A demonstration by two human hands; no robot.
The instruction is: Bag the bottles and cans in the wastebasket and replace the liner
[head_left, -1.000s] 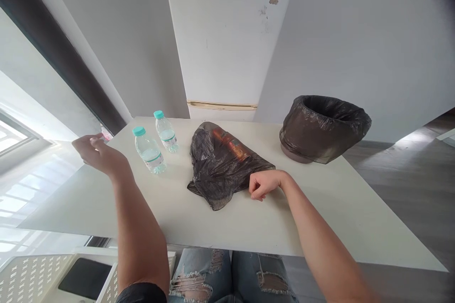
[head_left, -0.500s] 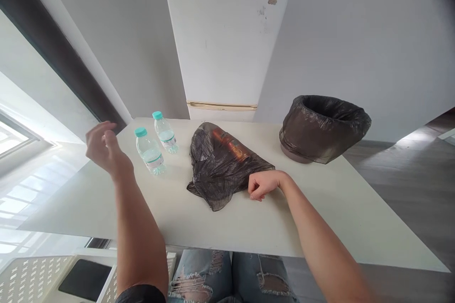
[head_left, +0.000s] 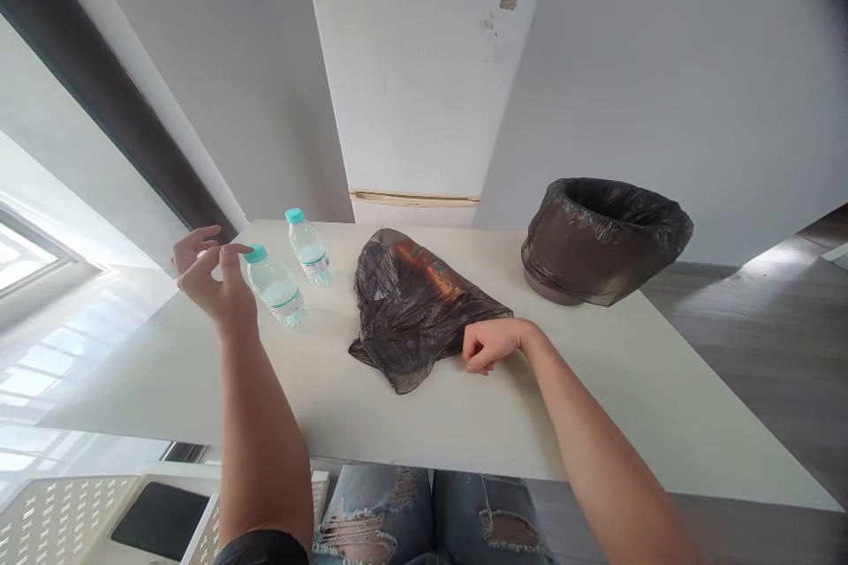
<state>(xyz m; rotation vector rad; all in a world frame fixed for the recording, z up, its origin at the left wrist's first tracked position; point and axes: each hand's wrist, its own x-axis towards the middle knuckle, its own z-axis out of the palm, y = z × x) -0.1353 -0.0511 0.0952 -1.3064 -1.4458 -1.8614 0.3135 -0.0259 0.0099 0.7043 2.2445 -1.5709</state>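
My left hand (head_left: 215, 278) is raised at the left side of the table, fingers apart and nothing in it. One fingertip overlaps the turquoise cap of the nearer clear water bottle (head_left: 282, 293); whether they touch I cannot tell. A second water bottle (head_left: 309, 252) stands upright just behind. A crumpled black plastic bag (head_left: 411, 327) lies in the middle, with an orange, shiny item (head_left: 434, 272) showing through it. My right hand (head_left: 491, 344) rests closed on the table against the bag's right edge. Its curled fingers hide whatever they may hold.
A bin lined with a black bag (head_left: 589, 247) stands at the back right of the white table (head_left: 411, 437). Beyond the far edge is a white fridge (head_left: 427, 71). A white perforated basket (head_left: 72, 512) and a dark flat item (head_left: 161, 521) are at lower left.
My left hand has moved slightly right toward the nearer bottle, and its fingers have spread out. My right hand and the bag have stayed put.
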